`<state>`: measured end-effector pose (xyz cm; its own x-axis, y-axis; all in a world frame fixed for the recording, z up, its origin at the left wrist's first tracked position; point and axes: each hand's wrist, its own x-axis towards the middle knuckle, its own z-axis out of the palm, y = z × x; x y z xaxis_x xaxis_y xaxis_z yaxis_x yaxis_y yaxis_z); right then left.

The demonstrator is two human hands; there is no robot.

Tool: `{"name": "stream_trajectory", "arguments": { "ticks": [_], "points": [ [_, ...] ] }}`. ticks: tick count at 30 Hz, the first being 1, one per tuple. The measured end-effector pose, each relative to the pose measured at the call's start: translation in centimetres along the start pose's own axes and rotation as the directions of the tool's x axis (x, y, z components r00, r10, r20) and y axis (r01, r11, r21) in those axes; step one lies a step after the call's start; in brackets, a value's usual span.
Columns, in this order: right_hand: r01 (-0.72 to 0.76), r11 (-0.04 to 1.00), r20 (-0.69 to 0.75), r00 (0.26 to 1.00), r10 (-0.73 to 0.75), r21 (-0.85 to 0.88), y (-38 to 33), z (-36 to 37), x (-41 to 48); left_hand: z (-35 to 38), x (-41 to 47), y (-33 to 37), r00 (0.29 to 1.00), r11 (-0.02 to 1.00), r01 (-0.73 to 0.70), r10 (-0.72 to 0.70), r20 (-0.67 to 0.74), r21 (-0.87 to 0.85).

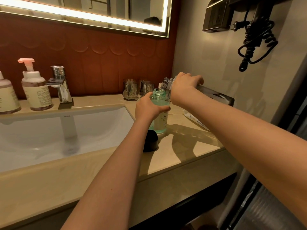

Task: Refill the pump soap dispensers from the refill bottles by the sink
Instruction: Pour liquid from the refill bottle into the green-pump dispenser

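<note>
Hands meet near the middle of the frame, right of the white sink. The left hand curls round a see-through green soap bottle with no top, which stands on the tan counter. The right hand grips a clear plastic refill bottle, tipped so its mouth is over the green bottle's open neck. A round black cap sits just below.

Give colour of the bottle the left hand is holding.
Translucent teal-green bottle, neck open; the head view shows it best.
</note>
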<state>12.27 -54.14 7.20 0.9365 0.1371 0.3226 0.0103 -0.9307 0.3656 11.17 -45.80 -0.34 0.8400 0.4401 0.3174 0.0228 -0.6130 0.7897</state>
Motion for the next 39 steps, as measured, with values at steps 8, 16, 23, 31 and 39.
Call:
{"name": "stream_trajectory", "arguments": {
  "ticks": [8, 16, 23, 31, 39],
  "points": [
    [-0.001, 1.000, -0.002, 1.000, 0.001, -0.012, -0.01, 0.08, 0.13, -0.02, -0.03, 0.02, 1.000, 1.000, -0.003, 0.003, 0.005, -0.004],
    [-0.014, 1.000, -0.004, 1.000, 0.014, -0.019, -0.24, 0.26, 0.43, 0.04, 0.02, -0.04, 1.000, 1.000, 0.007, -0.007, 0.010, -0.019],
    [-0.004, 1.000, -0.009, 1.000, 0.004, -0.030, -0.17, 0.25, 0.37, 0.00, -0.06, 0.01, 1.000, 1.000, -0.003, 0.003, 0.003, -0.011],
    [-0.027, 0.999, -0.014, 1.000, 0.027, -0.035, -0.47, 0.45, 0.69, 0.01, -0.01, 0.02, 1.000, 1.000, 0.002, -0.002, 0.009, -0.016],
    [-0.031, 0.998, -0.034, 0.999, 0.029, -0.058, -0.52, 0.53, 0.64, 0.10, 0.05, -0.05, 1.000, 1.000, 0.006, -0.006, 0.008, -0.031]
  ]
}}
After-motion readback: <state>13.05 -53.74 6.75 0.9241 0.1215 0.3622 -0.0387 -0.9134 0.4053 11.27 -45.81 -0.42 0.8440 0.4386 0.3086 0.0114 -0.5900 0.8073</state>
